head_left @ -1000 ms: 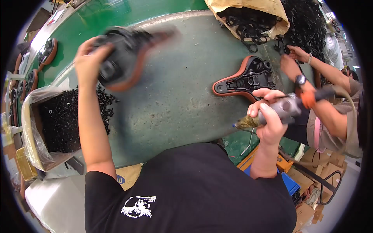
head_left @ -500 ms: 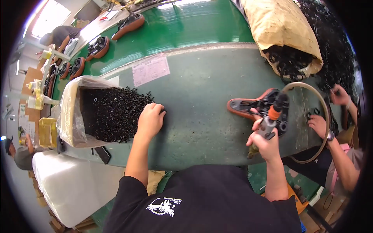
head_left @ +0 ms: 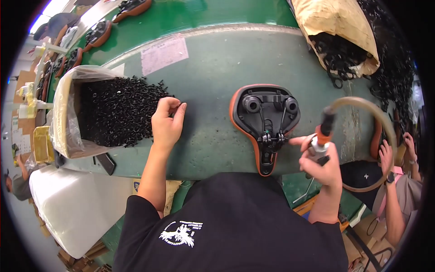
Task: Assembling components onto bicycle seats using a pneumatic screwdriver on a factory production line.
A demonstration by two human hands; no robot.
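- The left hand (head_left: 166, 121) lies on the grey-green counter (head_left: 213, 68) at the edge of a heap of small black screws (head_left: 115, 111), its fingers curled together at the tips; whether they pinch a screw is too small to tell.
- The screws spill from a clear plastic bag (head_left: 63, 113) lying open on its side at the counter's left end.
- The right hand (head_left: 319, 163) is clenched around an orange-and-grey power driver (head_left: 322, 133), forefinger stretched toward the saddle.
- A bicycle saddle (head_left: 265, 120) lies upside down mid-counter, orange rim and black underside with rails showing, just left of the driver.
- A tan hose (head_left: 362, 102) loops from the driver's top, crossing the counter's right part.
- A brown paper sack (head_left: 335, 27) of black rings lies at the far right corner; its top is cut off.
- More saddles (head_left: 97, 34) line the green belt beyond.
- Another person's hands (head_left: 387, 156) show at the right rim, half hidden by the hose.
- The driver's tip is hidden behind the right hand.
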